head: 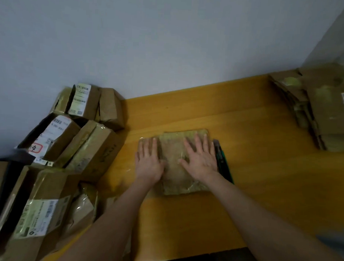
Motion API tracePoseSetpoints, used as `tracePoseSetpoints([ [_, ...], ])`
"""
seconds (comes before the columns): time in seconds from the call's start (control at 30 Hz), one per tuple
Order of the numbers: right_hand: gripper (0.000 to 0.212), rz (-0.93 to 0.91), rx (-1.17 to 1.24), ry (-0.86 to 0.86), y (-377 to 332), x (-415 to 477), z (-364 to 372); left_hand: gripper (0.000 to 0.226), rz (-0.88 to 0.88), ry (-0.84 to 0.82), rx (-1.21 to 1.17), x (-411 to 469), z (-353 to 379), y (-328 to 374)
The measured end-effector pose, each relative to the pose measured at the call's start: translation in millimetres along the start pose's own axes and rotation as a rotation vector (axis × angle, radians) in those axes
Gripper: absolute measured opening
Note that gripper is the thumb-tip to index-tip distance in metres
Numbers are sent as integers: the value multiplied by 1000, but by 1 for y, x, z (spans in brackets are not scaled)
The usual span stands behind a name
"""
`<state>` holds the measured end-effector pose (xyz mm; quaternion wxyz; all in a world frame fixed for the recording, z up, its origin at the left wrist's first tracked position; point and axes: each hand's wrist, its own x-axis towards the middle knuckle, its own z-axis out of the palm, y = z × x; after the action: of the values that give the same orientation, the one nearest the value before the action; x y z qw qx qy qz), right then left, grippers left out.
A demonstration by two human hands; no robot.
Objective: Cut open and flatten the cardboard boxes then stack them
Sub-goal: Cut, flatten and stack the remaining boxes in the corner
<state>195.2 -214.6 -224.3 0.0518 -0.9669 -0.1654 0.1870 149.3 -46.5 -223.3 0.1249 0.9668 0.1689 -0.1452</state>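
Both hands, left and right, are pressing a flattened box onto the tabletop, fingers spread straight. Uncut boxes are lying left, the stack far right.

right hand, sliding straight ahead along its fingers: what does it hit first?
Likely nothing close: the right hand presses flat on the flattened cardboard box, and past its far edge lies only bare yellow table, then the wall.
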Motion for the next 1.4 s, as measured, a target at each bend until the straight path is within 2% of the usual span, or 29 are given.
tracePoseSetpoints([
  [0.07,74,-37,-60,-12,-2,12,7,68,108,-7,83,10,11,1],
  [0.17,74,-52,-109,-59,-1,27,22,62,145,-49,191,22,30,0],
  [0.23,74,-51,-119,-91,1,34,37,60,135,-71,211,27,45,-3],
  [0.33,73,-39,-138,-72,4,42,54,59,130,-2,199,30,61,-7],
  [0.7,71,-49,-146,-106,2,40,48,60,141,-29,165,29,56,-6],
  [0.87,71,-64,-127,-127,0,38,42,58,68,-31,145,-18,69,-10],
  [0.97,71,-82,-111,-96,-2,17,51,58,1,-72,136,-31,73,-7],
  [1.1,71,-106,-148,-68,3,-11,72,59,1,-60,157,-29,73,-7],
  [1.4,73,-108,-164,-46,4,-12,77,60,15,-78,135,-28,75,-7],
])
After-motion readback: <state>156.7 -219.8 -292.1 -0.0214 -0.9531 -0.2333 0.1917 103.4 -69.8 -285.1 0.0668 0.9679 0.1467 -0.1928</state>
